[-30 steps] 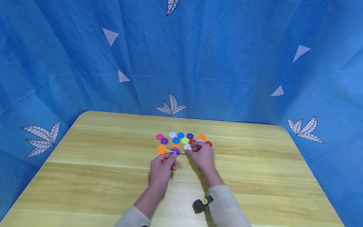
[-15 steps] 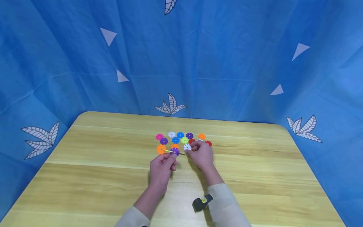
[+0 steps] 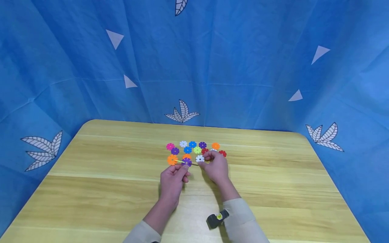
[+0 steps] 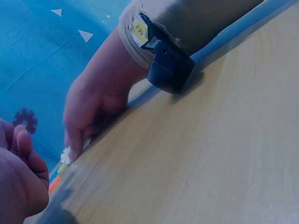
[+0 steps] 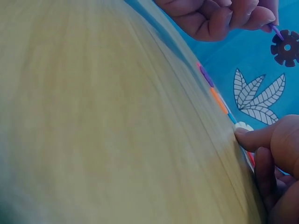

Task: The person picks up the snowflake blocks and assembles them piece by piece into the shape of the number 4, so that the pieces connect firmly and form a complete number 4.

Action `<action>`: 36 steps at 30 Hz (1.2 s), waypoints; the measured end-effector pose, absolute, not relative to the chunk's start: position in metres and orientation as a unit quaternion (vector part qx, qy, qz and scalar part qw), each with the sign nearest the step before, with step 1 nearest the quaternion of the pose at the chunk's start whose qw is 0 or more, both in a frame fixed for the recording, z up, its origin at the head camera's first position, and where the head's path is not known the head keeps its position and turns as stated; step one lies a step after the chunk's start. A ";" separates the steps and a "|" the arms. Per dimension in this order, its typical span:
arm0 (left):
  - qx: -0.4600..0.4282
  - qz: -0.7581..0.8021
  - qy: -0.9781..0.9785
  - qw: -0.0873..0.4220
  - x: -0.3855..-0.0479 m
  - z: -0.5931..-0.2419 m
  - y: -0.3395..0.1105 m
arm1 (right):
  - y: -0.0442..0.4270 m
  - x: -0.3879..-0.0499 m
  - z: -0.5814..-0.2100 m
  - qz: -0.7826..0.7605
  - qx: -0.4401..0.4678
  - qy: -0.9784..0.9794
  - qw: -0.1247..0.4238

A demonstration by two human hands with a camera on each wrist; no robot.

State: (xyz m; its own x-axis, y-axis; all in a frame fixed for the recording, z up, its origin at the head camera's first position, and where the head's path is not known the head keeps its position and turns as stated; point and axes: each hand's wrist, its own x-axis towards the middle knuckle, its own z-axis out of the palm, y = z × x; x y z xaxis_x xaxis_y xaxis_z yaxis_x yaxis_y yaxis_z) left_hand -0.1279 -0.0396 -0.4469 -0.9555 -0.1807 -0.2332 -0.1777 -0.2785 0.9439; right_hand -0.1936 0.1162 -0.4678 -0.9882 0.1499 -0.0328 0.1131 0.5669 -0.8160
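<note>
Head camera shows our left hand (image 3: 172, 181) pinching the purple disc (image 3: 184, 162), which sits in a row with an orange disc (image 3: 170, 159), a yellow disc (image 3: 179, 161) and a dark disc (image 5: 293, 42), up above the table (image 3: 273, 189). Our right hand (image 3: 217, 167) pinches the white disc (image 3: 198, 158), low by the loose discs (image 3: 186, 150). We think we should squeeze each disc just by its edge, snugly, so the row won't bend and nothing gets bumped.

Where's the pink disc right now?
In the head view, the pink disc lies on the table beyond the left hand, beside a purple disc and left of a white disc.
</note>
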 end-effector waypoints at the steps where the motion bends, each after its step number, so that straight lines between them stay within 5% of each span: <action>1: 0.148 -0.786 -0.600 0.001 -0.128 -0.447 -0.040 | 0.116 -0.193 -0.468 0.460 -0.075 -0.885 0.021; 24: 0.152 -0.779 -0.608 0.003 -0.129 -0.447 -0.040 | 0.125 -0.176 -0.460 0.485 -0.039 -0.873 0.026; 36: 0.148 -0.782 -0.605 0.003 -0.130 -0.446 -0.042 | 0.131 -0.161 -0.452 0.562 -0.029 -0.826 -0.023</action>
